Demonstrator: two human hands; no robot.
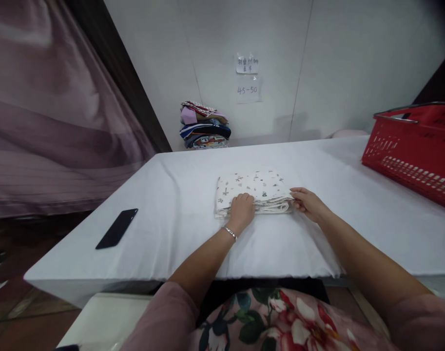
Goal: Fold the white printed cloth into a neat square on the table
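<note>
A folded white cloth (pixel 250 184) with small dark and green printed figures lies on the white-covered table (pixel 193 243). Its front edge shows several stacked layers and a rolled fold. My left hand (pixel 243 208), with a silver bracelet at the wrist, is closed over the front edge left of the middle; its fingertips are partly hidden. At the front right corner, my right hand (pixel 307 202) pinches the edge of the cloth between thumb and fingers.
A black phone (pixel 117 229) lies at the table's left. A red basket (pixel 412 151) stands at the right. Beyond the back edge rises a pile of folded cloths (pixel 205 126). Two paper notes (pixel 248 90) hang on the wall, and a pink curtain (pixel 54 107) hangs at the left.
</note>
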